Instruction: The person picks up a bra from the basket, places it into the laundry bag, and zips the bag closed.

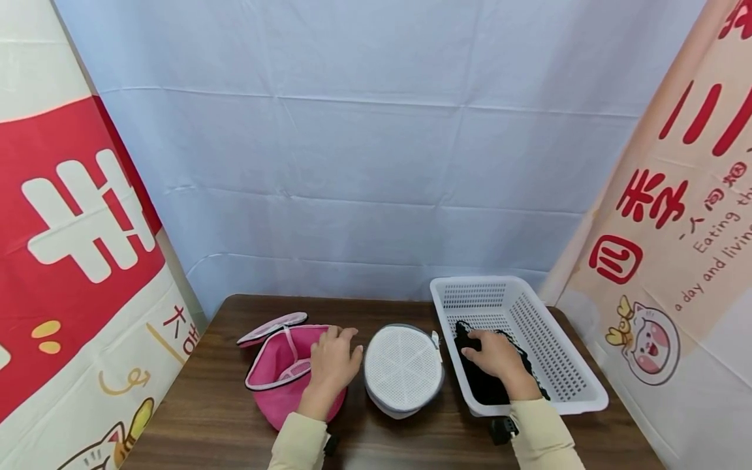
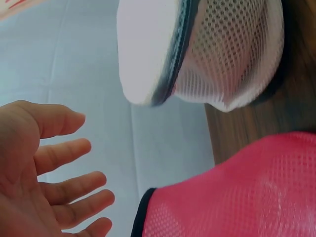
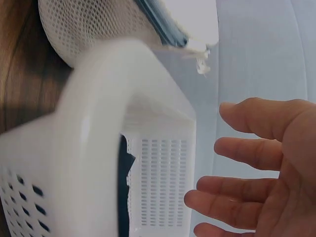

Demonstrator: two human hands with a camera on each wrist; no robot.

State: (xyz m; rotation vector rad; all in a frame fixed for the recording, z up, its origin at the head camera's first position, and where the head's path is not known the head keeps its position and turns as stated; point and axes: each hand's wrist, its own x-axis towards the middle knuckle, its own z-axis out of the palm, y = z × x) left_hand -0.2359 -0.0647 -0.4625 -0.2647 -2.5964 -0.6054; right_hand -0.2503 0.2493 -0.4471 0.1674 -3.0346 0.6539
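Observation:
My left hand (image 1: 335,360) hovers over the right rim of a pink mesh laundry bag (image 1: 273,398). The bag stands with its round lid (image 1: 273,328) unzipped and folded back to the left. In the left wrist view, the fingers (image 2: 74,190) are loosely spread with nothing in them. My right hand (image 1: 496,358) is above a white plastic basket (image 1: 546,346), over black cloth with a lacy edge (image 1: 484,385) lying along its left side. The right wrist view shows relaxed fingers (image 3: 232,207) apart from the cloth. Between the hands stands a white mesh laundry bag (image 1: 404,369), its lid on top.
All of it stands on a dark wooden table (image 1: 194,398). A pale blue cloth backdrop (image 1: 364,163) hangs behind, with printed cloths on the left (image 1: 88,215) and right (image 1: 675,261). A small white tab (image 1: 436,339) sticks out from the white bag toward the basket.

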